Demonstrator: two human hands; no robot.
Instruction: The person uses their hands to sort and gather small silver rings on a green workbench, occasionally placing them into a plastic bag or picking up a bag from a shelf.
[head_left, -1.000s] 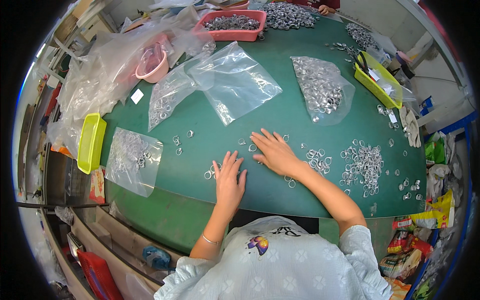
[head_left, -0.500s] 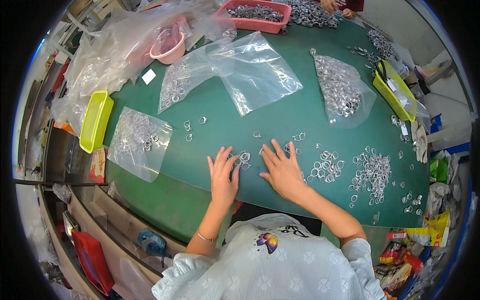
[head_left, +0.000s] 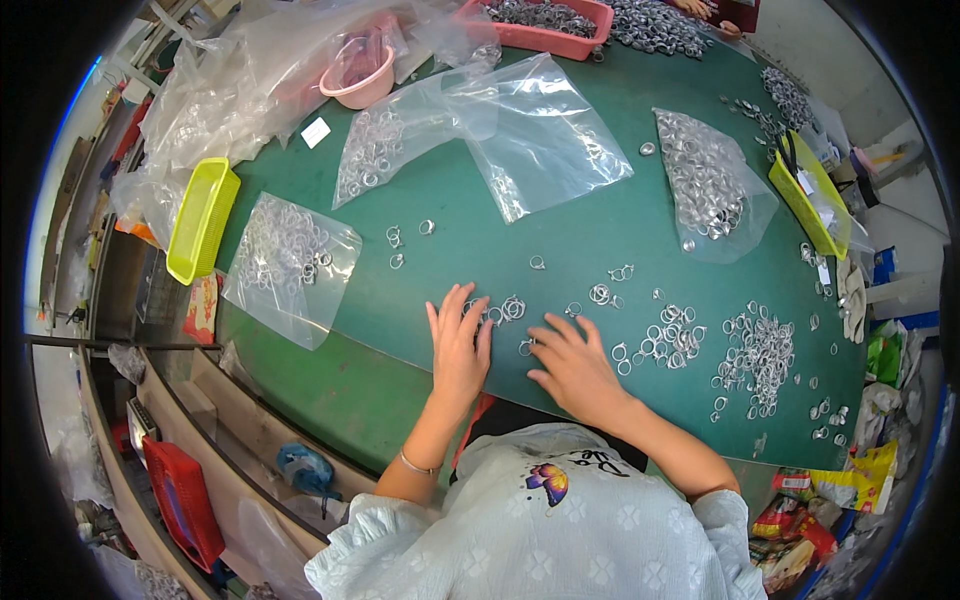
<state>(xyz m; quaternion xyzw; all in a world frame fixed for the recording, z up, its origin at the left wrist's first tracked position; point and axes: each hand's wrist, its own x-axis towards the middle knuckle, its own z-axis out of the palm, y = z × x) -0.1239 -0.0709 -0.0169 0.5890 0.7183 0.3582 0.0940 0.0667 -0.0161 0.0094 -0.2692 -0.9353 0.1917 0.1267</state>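
Note:
Small silver metal rings lie on the green table in front of me. My left hand (head_left: 460, 340) rests palm down with its fingers stretched out, beside a small cluster of rings (head_left: 510, 308); its fingertips partly cover the rings at the cluster's left. To the right, my right hand (head_left: 580, 370) is spread low over the table near its front edge. A single ring (head_left: 527, 347) is at its fingertips, partly hidden, and another ring (head_left: 573, 309) lies just beyond its fingers. Right of that hand are a loose group of rings (head_left: 672, 338) and a denser pile (head_left: 758, 360).
Clear bags of rings lie at left (head_left: 280, 245) and right (head_left: 710, 180); a flat clear bag (head_left: 550, 140) is between. Yellow baskets (head_left: 200, 220) (head_left: 810, 195) stand at both sides. A pink bowl (head_left: 360, 85) and pink tray (head_left: 545, 40) stand behind. Another person's hand (head_left: 692, 8) shows far right.
My right hand has drawn nearer to me, and the ring at its fingertips lies closer to the table's front edge. My left hand has barely moved. The whole view has shifted slightly.

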